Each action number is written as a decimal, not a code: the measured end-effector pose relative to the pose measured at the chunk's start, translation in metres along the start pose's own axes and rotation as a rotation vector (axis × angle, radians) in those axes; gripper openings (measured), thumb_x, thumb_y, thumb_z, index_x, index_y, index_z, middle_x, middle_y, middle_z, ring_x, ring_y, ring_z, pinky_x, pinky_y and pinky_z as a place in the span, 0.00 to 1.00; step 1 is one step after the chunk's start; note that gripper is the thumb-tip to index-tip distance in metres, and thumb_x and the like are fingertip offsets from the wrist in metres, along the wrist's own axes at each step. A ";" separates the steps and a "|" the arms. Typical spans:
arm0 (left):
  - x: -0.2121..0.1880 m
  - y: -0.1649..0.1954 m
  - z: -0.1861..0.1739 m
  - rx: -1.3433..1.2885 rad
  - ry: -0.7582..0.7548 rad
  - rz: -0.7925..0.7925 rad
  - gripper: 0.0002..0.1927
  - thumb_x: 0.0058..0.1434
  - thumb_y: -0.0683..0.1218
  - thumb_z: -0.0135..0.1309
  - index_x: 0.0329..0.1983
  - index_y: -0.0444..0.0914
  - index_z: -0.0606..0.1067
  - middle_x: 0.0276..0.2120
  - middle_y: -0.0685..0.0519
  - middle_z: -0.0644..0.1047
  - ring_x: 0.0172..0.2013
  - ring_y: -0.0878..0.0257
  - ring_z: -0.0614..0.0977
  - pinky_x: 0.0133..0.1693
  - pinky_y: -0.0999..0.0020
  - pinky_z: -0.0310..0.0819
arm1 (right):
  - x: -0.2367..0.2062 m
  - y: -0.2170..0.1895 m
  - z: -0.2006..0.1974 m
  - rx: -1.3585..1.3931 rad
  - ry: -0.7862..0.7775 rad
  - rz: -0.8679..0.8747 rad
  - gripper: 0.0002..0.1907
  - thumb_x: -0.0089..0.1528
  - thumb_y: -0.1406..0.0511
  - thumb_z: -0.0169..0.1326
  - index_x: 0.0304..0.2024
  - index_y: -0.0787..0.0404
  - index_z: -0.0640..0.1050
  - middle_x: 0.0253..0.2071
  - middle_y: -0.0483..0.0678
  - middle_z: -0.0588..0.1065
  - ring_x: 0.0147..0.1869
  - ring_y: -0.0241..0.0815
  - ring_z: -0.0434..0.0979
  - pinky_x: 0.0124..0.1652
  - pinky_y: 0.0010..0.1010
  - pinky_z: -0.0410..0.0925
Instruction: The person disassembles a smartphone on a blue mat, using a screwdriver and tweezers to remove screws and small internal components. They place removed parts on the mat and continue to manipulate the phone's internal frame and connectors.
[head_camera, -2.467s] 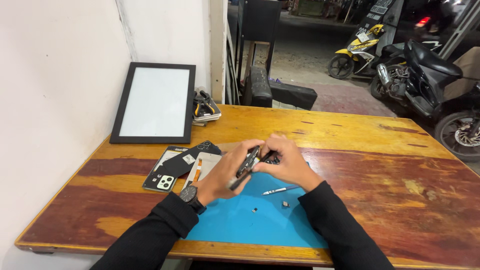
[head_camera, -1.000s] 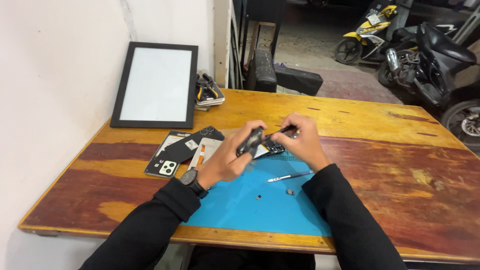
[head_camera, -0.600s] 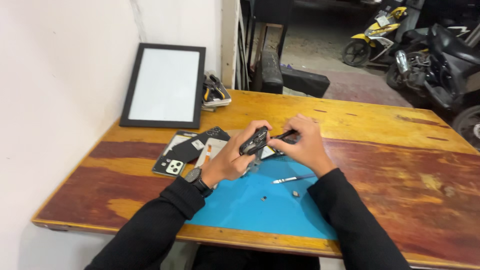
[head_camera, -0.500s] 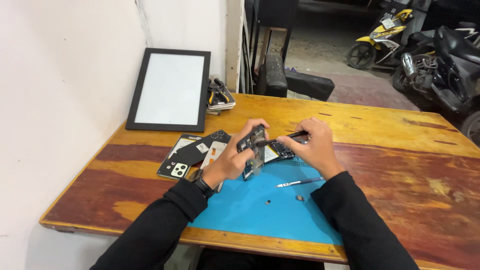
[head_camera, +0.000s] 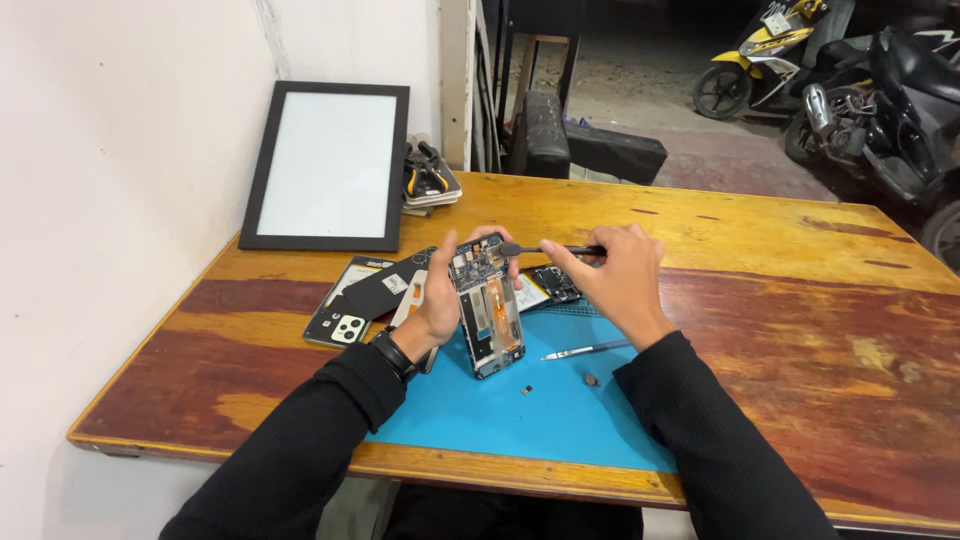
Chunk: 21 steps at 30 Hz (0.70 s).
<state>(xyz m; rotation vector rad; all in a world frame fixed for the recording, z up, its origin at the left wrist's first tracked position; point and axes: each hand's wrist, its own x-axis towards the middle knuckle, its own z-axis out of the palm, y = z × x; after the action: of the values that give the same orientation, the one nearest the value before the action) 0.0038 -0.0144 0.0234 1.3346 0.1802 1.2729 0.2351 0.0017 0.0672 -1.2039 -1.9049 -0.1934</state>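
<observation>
My left hand (head_camera: 440, 300) grips an opened phone body (head_camera: 487, 312), held upright with its bare circuit side facing me and its lower end on the blue work mat (head_camera: 520, 410). My right hand (head_camera: 615, 275) pinches a thin black tool (head_camera: 545, 250) whose tip touches the phone's top edge. Both sleeves are black, and a dark watch sits on my left wrist. Behind the held phone lies another phone part (head_camera: 550, 285), partly hidden.
A metal pair of tweezers (head_camera: 585, 351) and two tiny loose parts (head_camera: 526, 390) lie on the mat. Phone back covers (head_camera: 365, 300) lie left of it on the wooden table (head_camera: 780, 300). A white framed panel (head_camera: 327, 165) leans on the wall beside pliers (head_camera: 428, 178). Motorbikes stand beyond.
The phone body has turned from tilted sideways to upright with its inside facing me. My right hand's tool has come to the phone's top edge. The camera view has shifted slightly.
</observation>
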 end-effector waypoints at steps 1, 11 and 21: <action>0.000 -0.002 -0.001 0.014 0.013 -0.019 0.37 0.72 0.69 0.21 0.59 0.38 0.67 0.39 0.48 0.76 0.45 0.57 0.80 0.51 0.60 0.75 | -0.002 -0.003 0.001 0.000 0.027 -0.011 0.30 0.54 0.42 0.64 0.17 0.59 0.75 0.20 0.46 0.71 0.35 0.45 0.66 0.41 0.44 0.52; -0.001 -0.005 -0.010 0.108 0.074 -0.071 0.39 0.69 0.74 0.18 0.57 0.41 0.66 0.38 0.51 0.76 0.42 0.61 0.81 0.47 0.64 0.76 | -0.005 -0.009 0.019 0.049 -0.119 0.018 0.31 0.52 0.39 0.63 0.20 0.59 0.78 0.22 0.43 0.72 0.42 0.46 0.64 0.43 0.44 0.49; -0.001 -0.007 -0.013 0.123 0.016 0.008 0.34 0.76 0.70 0.22 0.58 0.40 0.67 0.38 0.50 0.77 0.42 0.62 0.80 0.47 0.64 0.75 | -0.017 -0.015 0.035 0.094 -0.132 -0.072 0.31 0.50 0.39 0.65 0.23 0.60 0.79 0.24 0.45 0.74 0.43 0.45 0.66 0.44 0.42 0.51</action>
<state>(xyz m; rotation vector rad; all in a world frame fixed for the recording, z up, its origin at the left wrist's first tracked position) -0.0020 -0.0057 0.0132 1.4312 0.2689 1.2967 0.2062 0.0011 0.0372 -1.1099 -2.0506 -0.0635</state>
